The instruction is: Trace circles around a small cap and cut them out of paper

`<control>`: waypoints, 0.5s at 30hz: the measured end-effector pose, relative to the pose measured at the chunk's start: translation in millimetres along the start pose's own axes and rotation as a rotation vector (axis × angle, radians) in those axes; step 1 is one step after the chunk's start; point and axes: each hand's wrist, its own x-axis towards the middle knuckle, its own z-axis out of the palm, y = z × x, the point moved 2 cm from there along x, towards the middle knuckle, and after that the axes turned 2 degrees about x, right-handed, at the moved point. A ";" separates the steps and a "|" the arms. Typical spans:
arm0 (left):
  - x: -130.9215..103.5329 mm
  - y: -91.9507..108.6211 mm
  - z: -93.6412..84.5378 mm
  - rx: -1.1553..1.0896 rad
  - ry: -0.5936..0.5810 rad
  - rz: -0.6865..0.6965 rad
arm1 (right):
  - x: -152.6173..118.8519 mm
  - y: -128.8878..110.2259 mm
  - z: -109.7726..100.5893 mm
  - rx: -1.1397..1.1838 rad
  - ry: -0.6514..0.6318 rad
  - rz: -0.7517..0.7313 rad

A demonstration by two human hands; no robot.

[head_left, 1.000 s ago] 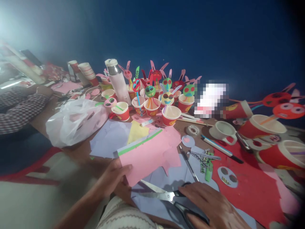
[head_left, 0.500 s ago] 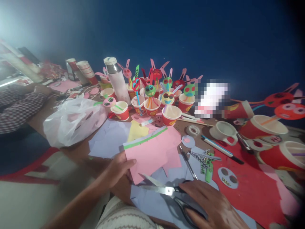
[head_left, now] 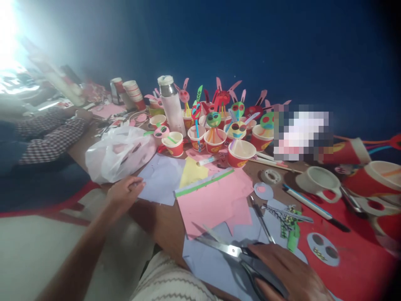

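Observation:
My right hand (head_left: 286,267) grips black-handled scissors (head_left: 233,251), whose blades stand apart and point left over the lower edge of a pink paper sheet (head_left: 206,200). The sheet has a green strip along its top and lies on other papers. My left hand (head_left: 125,192) is off the pink sheet, at the left edge of a lavender paper (head_left: 161,177). Its fingers are loosely bent and slightly apart, and nothing shows in them. Whether its fingertips touch the lavender paper is unclear. More lavender paper (head_left: 206,261) lies under the scissors.
A white plastic bag (head_left: 120,154) sits beyond my left hand. Paper cups (head_left: 241,154) with paper puppets stand at the back beside a flask (head_left: 172,108). On the right are a pen (head_left: 263,219), a mug (head_left: 318,182) and red paper (head_left: 354,267). Another person's checked sleeve (head_left: 56,142) is at left.
My left hand has let go of the pink sheet and moved left and up toward the bag. The scissors remain in my right hand. The view has shifted left.

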 end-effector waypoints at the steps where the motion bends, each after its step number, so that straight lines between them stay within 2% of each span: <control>1: 6.7 -2.6 -0.6 0.028 0.021 -0.007 | 0.1 -0.1 0.8 -0.009 0.000 -0.004; 4: 20.5 -6.7 4.5 0.088 0.025 0.031 | -1.1 -0.1 3.0 -0.031 0.005 -0.007; 9: 29.9 -9.9 18.4 0.156 -0.018 0.150 | -3.4 1.1 5.1 -0.020 0.002 -0.007; 15: 35.8 -10.5 16.2 0.148 -0.066 0.188 | 0.8 -0.3 2.7 -0.004 -0.019 0.000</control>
